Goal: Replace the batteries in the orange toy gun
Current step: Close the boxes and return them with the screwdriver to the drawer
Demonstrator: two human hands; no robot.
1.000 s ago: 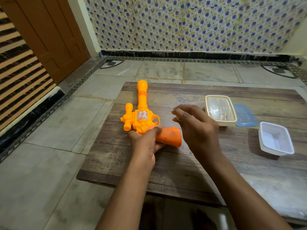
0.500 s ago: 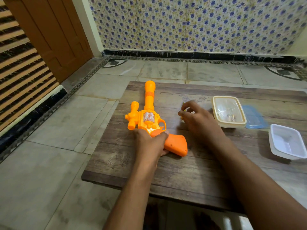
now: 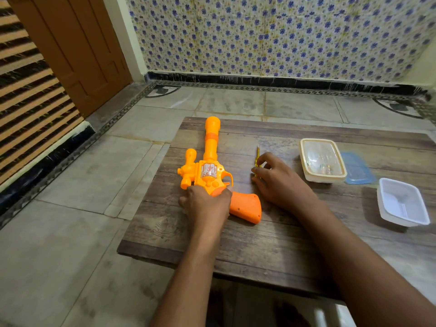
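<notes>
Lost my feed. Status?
Left hand grips orange plastic toy gun, flat on wooden table. Right hand pinches thin yellow screwdriver. Nothing blocking.

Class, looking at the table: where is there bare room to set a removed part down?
Free: near edge of the table, between both forearms. Also the far strip beyond the screwdriver. Crowded: toy gun at left, containers at right.

A home room: flowered wall tiles (image 3: 283, 36), stone floor (image 3: 70, 232), brown wooden door (image 3: 77, 50), low wooden table (image 3: 271, 244).
</notes>
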